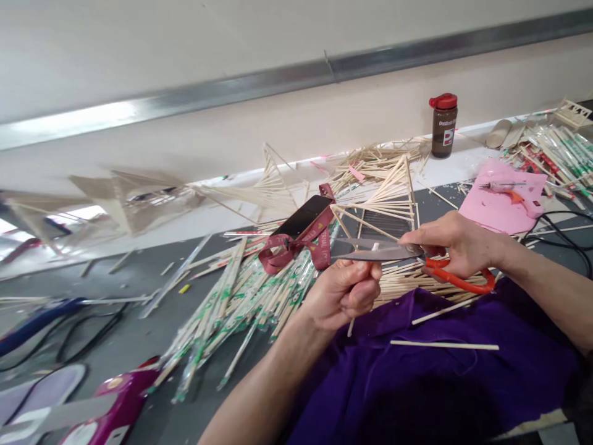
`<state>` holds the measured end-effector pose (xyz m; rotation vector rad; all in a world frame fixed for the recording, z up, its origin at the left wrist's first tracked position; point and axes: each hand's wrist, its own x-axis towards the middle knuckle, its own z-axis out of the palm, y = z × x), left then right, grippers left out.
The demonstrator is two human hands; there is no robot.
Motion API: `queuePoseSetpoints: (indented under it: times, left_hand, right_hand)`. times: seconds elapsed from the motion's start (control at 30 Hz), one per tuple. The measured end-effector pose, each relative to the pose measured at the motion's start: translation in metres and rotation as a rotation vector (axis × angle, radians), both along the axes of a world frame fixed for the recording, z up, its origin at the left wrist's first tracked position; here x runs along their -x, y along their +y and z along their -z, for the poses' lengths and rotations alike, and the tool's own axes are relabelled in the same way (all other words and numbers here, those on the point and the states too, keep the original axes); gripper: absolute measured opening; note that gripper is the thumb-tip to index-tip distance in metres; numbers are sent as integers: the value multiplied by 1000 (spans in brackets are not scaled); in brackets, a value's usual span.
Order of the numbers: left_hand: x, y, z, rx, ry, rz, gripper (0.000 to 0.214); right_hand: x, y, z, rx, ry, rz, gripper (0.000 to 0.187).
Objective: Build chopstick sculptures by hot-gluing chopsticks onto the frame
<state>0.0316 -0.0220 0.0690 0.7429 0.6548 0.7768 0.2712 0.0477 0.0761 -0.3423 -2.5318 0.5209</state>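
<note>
My right hand [456, 247] is closed around the orange handles of a pair of scissors [391, 252], whose blades point left. Between the parted blades stands the upper end of a wooden chopstick [351, 326], pinched in my left hand [349, 287]; its lower end pokes out below my fist. Behind the hands rises a twisted frame of sticks [384, 198]. Loose chopsticks [393, 281] lie in a pile beneath my right hand. Two more sticks rest on the purple cloth [440, 377] over my lap, among them a pale chopstick [445, 345].
Wrapped chopsticks [245, 303] spread across the grey table at left, beside a phone [303, 216] with a red strap. A dark bottle [443, 127] stands by the wall. At right, a glue gun [509, 191] lies on pink paper [482, 210], near a black cable [565, 232].
</note>
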Motion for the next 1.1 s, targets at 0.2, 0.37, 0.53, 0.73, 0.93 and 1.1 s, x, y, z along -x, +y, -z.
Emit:
queuePoseSetpoints:
  times: [0.2, 0.37, 0.53, 0.73, 0.93, 1.1]
  left_hand:
    - [-10, 0, 0, -145, 242, -266, 42]
    - [-20, -2, 5, -222, 306, -332, 44]
    - [-19, -2, 6, -230, 302, -343, 43]
    - [-17, -1, 6, -236, 309, -334, 43]
    - [-18, 0, 2, -279, 418, -434, 44]
    - [-20, 2, 5, -291, 471, -480, 43]
  right_hand:
    - [7, -8, 1, 6, -135, 199, 52]
    - [13, -11, 7, 0, -157, 218, 65]
    - [11, -7, 13, -52, -94, 185, 58]
    - [12, -5, 17, -100, -37, 180, 55]
    - [12, -5, 19, -115, -22, 226, 56]
    - [14, -6, 20, -95, -64, 258, 52]
